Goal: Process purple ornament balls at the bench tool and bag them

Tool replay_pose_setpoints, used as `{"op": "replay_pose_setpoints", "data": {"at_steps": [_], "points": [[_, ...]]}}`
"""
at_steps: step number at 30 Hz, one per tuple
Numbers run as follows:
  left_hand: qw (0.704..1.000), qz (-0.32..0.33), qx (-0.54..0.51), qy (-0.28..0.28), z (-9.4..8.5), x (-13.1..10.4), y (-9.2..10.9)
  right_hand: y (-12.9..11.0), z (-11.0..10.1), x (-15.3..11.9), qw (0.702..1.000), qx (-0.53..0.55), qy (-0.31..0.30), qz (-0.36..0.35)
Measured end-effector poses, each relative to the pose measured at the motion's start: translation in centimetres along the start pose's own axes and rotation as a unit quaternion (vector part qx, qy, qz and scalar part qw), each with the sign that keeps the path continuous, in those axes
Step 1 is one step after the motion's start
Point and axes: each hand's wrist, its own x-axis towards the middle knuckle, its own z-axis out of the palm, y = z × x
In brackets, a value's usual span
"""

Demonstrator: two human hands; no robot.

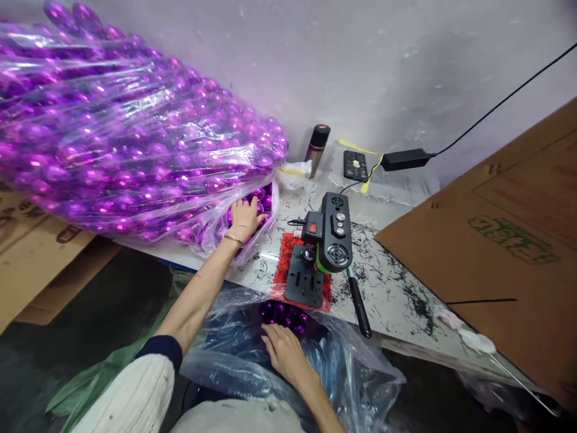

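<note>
My left hand [244, 220] reaches into the mouth of a large clear plastic bag [210, 243] packed with shiny purple balls [135, 144]. Its thumb and a finger are spread over the balls there, and the other fingers are partly hidden. Lower down, my right hand [285, 353] is held with its fingers stretched out and apart, nothing visibly in it. Just beyond its fingertips lie more purple balls [283, 316] in an open clear plastic bag [351, 355] at the table's front edge. Above that bag stands a small black press machine [337, 231] with a slotted base plate [304, 279].
The press's black lever [359, 307] sticks out toward me over a white table [383, 294] strewn with black scraps. Behind are a flask [318, 147], a phone-like black item [355, 165] and a power adapter [407, 159]. A cardboard box [500, 240] stands at the right.
</note>
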Motion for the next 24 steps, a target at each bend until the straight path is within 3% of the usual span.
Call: {"op": "replay_pose_setpoints", "data": {"at_steps": [4, 6, 8, 10, 12, 15, 17, 19, 21, 24], "points": [[0.997, 0.006, -0.063, 0.033, -0.4, -0.3, -0.1, -0.1, 0.0, -1.5, 1.000, 0.015, -0.003, 0.015], [0.987, 0.021, -0.142, 0.070, -0.5, -1.9, -0.9, -0.3, -0.9, -2.0, 0.999, 0.034, 0.010, 0.008], [0.969, 0.020, -0.234, 0.071, -0.4, -4.6, -1.8, -0.7, -2.3, -1.9, 0.997, 0.050, 0.059, -0.009], [0.947, 0.004, -0.322, 0.011, 0.4, -8.6, -2.4, -1.5, -4.1, -1.5, 0.986, 0.056, 0.150, -0.036], [0.914, 0.011, -0.395, -0.088, 1.8, -13.1, -2.7, -2.5, -5.9, -0.8, 0.964, 0.050, 0.251, -0.067], [0.836, 0.041, -0.488, -0.247, 4.1, -19.1, -2.9, -4.0, -8.3, 0.3, 0.936, 0.007, 0.338, -0.100], [0.791, 0.036, -0.534, -0.297, 5.3, -21.6, -2.9, -4.7, -9.3, 0.9, 0.943, -0.012, 0.315, -0.108], [0.765, 0.019, -0.560, -0.317, 6.2, -22.8, -2.9, -4.9, -9.5, 1.4, 0.956, 0.001, 0.266, -0.120], [0.762, 0.006, -0.558, -0.328, 6.9, -23.2, -2.8, -4.8, -9.1, 1.6, 0.961, 0.038, 0.248, -0.121], [0.794, 0.015, -0.521, -0.314, 7.4, -23.1, -2.2, -4.3, -7.9, 1.4, 0.950, 0.122, 0.282, -0.061]]}}
